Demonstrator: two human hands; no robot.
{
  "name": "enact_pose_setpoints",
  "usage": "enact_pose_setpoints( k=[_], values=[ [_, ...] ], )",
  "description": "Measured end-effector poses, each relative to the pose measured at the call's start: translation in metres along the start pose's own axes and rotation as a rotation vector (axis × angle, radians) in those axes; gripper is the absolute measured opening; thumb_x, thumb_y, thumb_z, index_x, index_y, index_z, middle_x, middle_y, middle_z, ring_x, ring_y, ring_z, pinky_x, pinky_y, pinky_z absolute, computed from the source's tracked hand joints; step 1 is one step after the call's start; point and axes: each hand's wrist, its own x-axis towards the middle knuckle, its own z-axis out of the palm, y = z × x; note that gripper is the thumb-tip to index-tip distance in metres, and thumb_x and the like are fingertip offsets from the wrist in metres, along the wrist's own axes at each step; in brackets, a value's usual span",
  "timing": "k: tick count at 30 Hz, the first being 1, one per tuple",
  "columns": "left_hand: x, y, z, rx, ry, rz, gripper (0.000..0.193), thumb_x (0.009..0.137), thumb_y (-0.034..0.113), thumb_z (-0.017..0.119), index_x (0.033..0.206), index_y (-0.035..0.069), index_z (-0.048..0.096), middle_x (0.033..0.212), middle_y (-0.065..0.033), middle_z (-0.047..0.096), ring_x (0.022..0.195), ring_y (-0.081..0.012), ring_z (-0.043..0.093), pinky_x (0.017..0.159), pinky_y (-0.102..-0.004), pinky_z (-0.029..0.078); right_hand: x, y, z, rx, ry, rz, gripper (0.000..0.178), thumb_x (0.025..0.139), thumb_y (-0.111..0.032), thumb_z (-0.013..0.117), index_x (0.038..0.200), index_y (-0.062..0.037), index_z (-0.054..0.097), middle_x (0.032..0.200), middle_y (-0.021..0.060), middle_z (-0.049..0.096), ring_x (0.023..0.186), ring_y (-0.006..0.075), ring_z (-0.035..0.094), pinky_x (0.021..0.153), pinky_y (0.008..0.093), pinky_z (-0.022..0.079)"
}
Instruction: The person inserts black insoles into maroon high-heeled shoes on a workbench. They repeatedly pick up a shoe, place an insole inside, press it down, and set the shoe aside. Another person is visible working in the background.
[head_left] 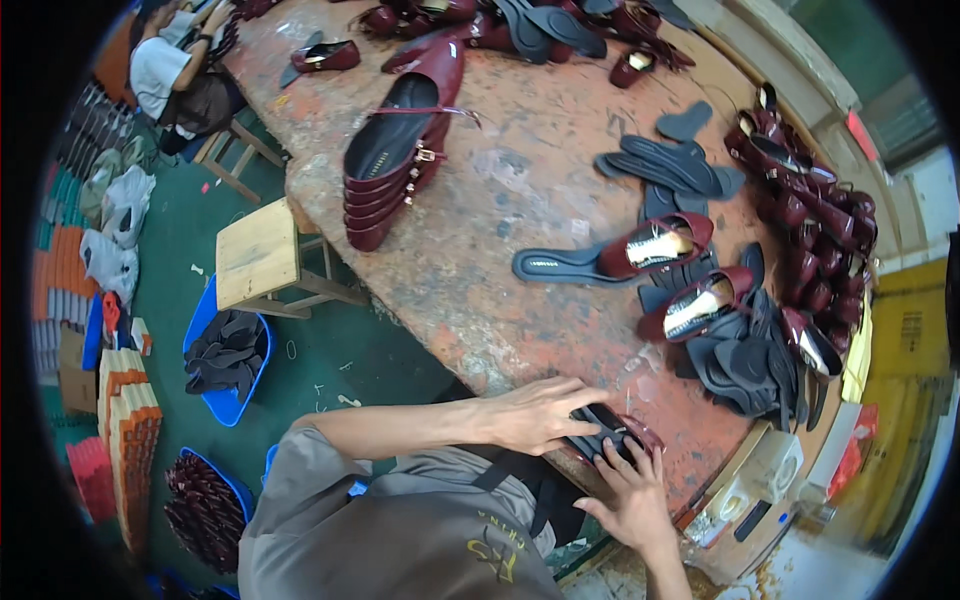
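At the table's near edge lies a dark red patent shoe (pixel 648 432) with a black insole (pixel 603 418) in it. My left hand (pixel 535 415) reaches in from the left and grips one end of the shoe, its fingers bent over the rim. Across the other end lie the spread fingers of my right hand (pixel 634 492), pressing on the insole, with the thumb held apart. My hands cover much of the shoe. Beyond them, two red shoes (pixel 650 247) (pixel 697 303) with pale, shiny insides rest among black insoles (pixel 745 365).
A stack of finished-looking red shoes (pixel 395 150) stands on the worn table (pixel 480 220). More red shoes (pixel 815 225) are heaped at the right edge. Left of the table are a wooden stool (pixel 258 255) and a blue bin (pixel 225 400) of black insoles. A person (pixel 165 75) sits at far left.
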Motion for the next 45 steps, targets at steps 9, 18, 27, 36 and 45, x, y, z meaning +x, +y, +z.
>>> enact_pose_setpoints(
  k=[9, 18, 27, 36, 45],
  values=[
    [-0.003, -0.085, -0.15, 0.66, 0.664, -0.39, 0.027, 0.077, 0.016, 0.09, 0.102, 0.009, 0.084, 0.136, -0.0193, 0.07, 0.118, -0.0376, 0.073, 0.097, -0.0437, 0.061, 0.204, -0.003, 0.008, -0.314, 0.598, -0.163, 0.042, 0.094, -0.009, 0.065, 0.135, -0.0021, 0.07, 0.142, 0.0172, 0.068, 0.135, 0.0324, 0.062, 0.114, 0.0481, 0.046],
    [0.037, -0.063, -0.128, 0.214, 0.603, -0.417, 0.043, 0.099, 0.013, 0.073, 0.139, 0.0, 0.066, 0.153, -0.0231, 0.059, 0.143, -0.0406, 0.056, 0.119, -0.0497, 0.045, 0.255, 0.002, 0.01, 0.02, 0.895, -0.342, 0.037, 0.083, -0.001, 0.067, 0.119, 0.0009, 0.074, 0.117, 0.0168, 0.078, 0.111, 0.0315, 0.075, 0.106, 0.0459, 0.05],
    [0.099, -0.063, -0.041, 0.096, 0.461, -0.506, 0.072, 0.093, 0.028, 0.082, 0.152, 0.003, 0.05, 0.143, -0.0244, 0.06, 0.136, -0.044, 0.058, 0.115, -0.0508, 0.047, 0.107, -0.015, 0.079, 0.624, 0.97, -0.048, 0.047, 0.084, 0.013, 0.071, 0.128, 0.0012, 0.075, 0.141, 0.0201, 0.073, 0.139, 0.0372, 0.066, 0.117, 0.047, 0.052],
    [0.117, -0.097, -0.041, 0.203, 0.606, -0.5, 0.048, 0.081, 0.014, 0.091, 0.123, 0.003, 0.069, 0.12, -0.0182, 0.075, 0.105, -0.0359, 0.075, 0.091, -0.044, 0.061, 0.034, -0.053, 0.064, 1.324, 1.216, 0.355, 0.036, 0.095, -0.008, 0.081, 0.125, -0.0028, 0.062, 0.104, 0.0067, 0.073, 0.09, 0.0184, 0.073, 0.086, 0.0385, 0.064],
    [0.027, 0.036, -0.059, 0.013, 0.21, -0.272, 0.044, 0.073, 0.002, 0.091, 0.111, 0.003, 0.069, 0.136, -0.0222, 0.072, 0.121, -0.0378, 0.074, 0.099, -0.0431, 0.06, -0.081, -0.023, -0.006, 1.348, 1.269, 0.284, 0.05, 0.074, -0.028, 0.085, 0.096, -0.0098, 0.044, 0.087, 0.0084, 0.048, 0.072, 0.02, 0.05, 0.063, 0.0372, 0.049]
  ],
)
